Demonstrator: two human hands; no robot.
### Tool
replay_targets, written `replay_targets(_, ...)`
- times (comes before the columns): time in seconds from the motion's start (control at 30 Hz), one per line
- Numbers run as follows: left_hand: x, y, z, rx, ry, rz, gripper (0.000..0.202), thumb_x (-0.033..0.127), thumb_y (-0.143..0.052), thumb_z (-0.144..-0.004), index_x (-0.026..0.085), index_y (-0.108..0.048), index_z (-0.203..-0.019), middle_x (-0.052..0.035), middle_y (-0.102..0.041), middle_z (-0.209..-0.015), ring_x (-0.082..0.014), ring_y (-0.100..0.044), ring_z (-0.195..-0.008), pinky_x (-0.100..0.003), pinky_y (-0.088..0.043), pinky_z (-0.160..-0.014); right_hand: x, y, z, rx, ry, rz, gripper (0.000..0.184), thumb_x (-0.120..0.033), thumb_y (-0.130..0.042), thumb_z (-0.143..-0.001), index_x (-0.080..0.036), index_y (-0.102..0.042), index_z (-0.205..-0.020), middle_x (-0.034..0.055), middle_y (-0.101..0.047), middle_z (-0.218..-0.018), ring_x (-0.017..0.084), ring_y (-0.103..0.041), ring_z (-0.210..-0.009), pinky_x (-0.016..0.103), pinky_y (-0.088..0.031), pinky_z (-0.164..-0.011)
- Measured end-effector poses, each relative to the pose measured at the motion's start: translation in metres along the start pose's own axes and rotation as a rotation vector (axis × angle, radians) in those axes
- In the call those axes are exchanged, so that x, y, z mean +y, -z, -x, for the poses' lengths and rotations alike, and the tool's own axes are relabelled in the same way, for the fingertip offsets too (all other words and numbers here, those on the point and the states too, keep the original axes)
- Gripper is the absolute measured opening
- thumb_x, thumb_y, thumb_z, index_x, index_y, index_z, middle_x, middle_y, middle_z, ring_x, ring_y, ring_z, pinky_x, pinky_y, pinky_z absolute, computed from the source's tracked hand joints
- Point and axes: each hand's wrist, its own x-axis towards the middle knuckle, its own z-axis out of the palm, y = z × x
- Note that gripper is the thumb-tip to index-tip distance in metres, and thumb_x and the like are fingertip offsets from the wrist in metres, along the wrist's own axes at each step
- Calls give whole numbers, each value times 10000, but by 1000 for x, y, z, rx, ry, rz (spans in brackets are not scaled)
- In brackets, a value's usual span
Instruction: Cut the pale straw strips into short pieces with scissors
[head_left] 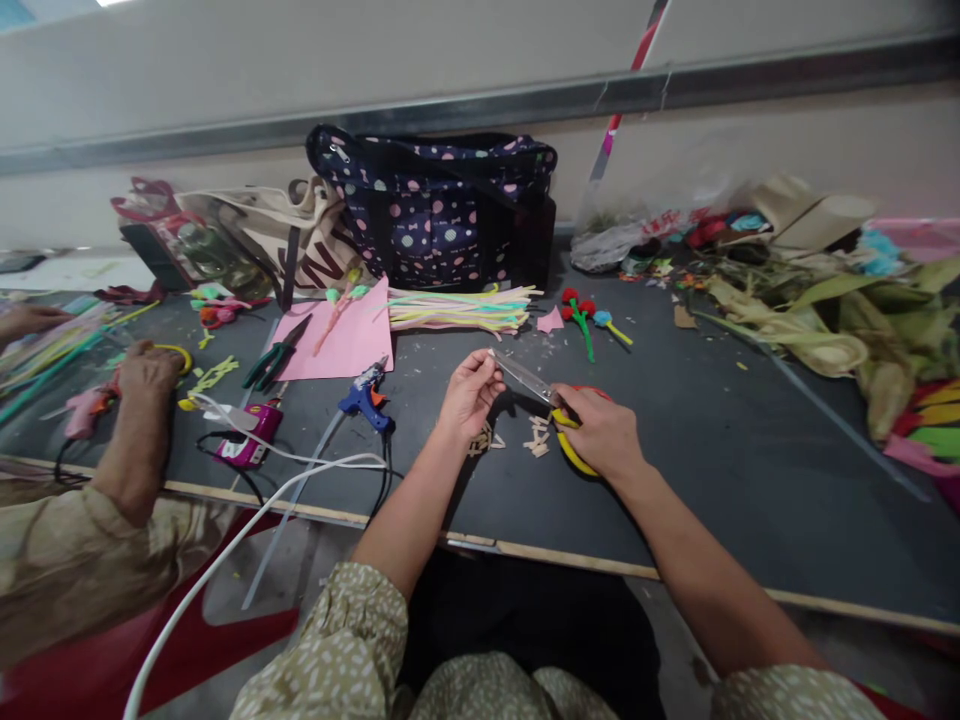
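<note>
My right hand (604,430) is closed round the yellow handles of a pair of scissors (525,378), whose blades point up and left. At the blade tips, my left hand (472,388) is closed in a pinch; whatever sits between its fingertips is too small to make out. Under the scissors, small beige cut pieces (537,436) lie on the dark table (735,480) in two little piles. The left pile (486,438) is partly hidden by my left wrist.
A blue glue gun (367,397), a magenta power strip (251,435) and pliers (277,355) lie to the left. Behind are pipe cleaners (465,308), pink paper (352,345) and a patterned bag (442,220). A co-worker's arm (139,430) reaches in at left. Dried husks (810,320) fill the right.
</note>
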Motion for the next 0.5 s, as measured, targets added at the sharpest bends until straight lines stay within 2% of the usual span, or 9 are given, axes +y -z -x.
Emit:
replay_targets(0.3,1,1,0,31,-49,-81,335,275,-827,-608,157,-627,-849,28,-630,-725,-57,-584,-597,-177,-489,-564,0,3,-2,0,-21,19,262,-248,-500,-832,-232,-647,-1048,15,-672,-832,139,-584,-757,249,-305,-586)
replay_targets(0.5,1,2,-1,65,-78,-100,337,247,-847,-561,156,-635,-807,43,-616,-679,-59,-577,-576,-187,-495,-563,-2,7,-3,-1,-12,68,266,-247,-495,-837,-235,-652,-1052,17,-668,-817,143,-575,-747,257,-292,-580)
